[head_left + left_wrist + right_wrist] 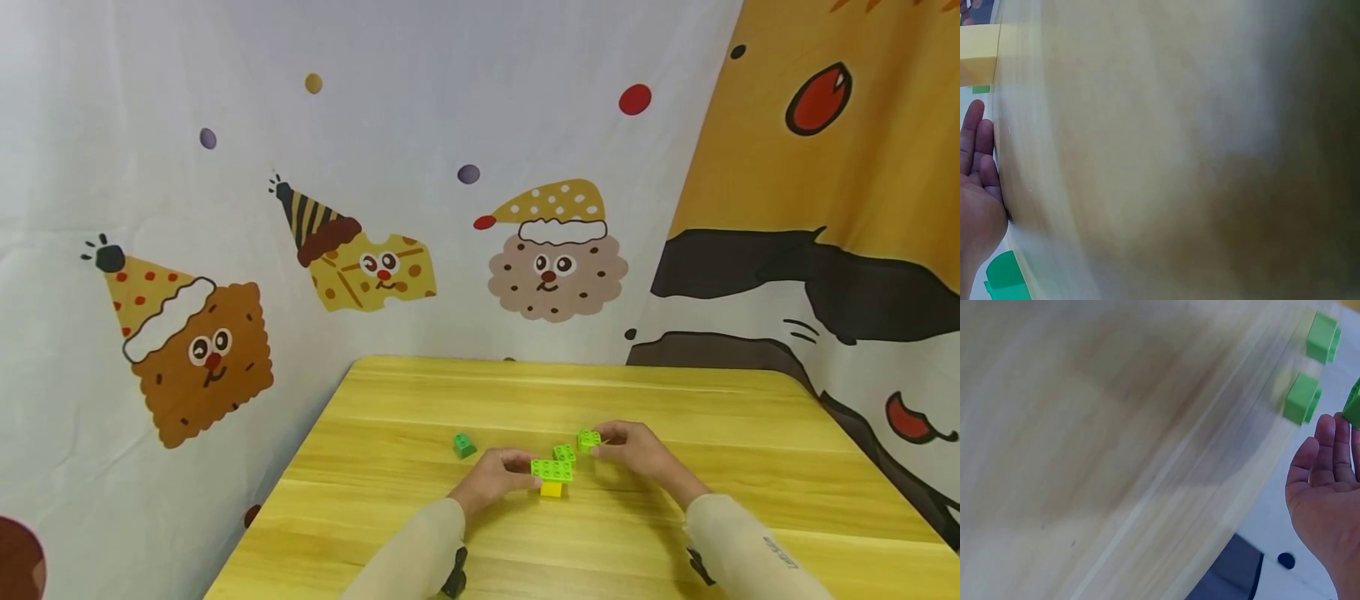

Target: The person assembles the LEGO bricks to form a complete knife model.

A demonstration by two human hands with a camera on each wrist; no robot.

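Observation:
My left hand [495, 479] pinches the left end of a long light green building brick [552, 470], its thumb at the near side. Beneath that brick sits a yellow brick [551, 489], which shows large at the edge of the left wrist view. My right hand [637, 450] pinches a small light green brick [588, 440] between thumb and fingers; in the right wrist view a green brick [1352, 409] is at its fingertips. Another small light green brick [564, 454] lies between the hands, just behind the long one.
A darker green brick [464, 445] with a sloped side lies on the wooden table [420, 392], beyond the left hand. Behind the table hangs a cloth [420, 100] with cartoon figures. Two green bricks stand on the table in the right wrist view.

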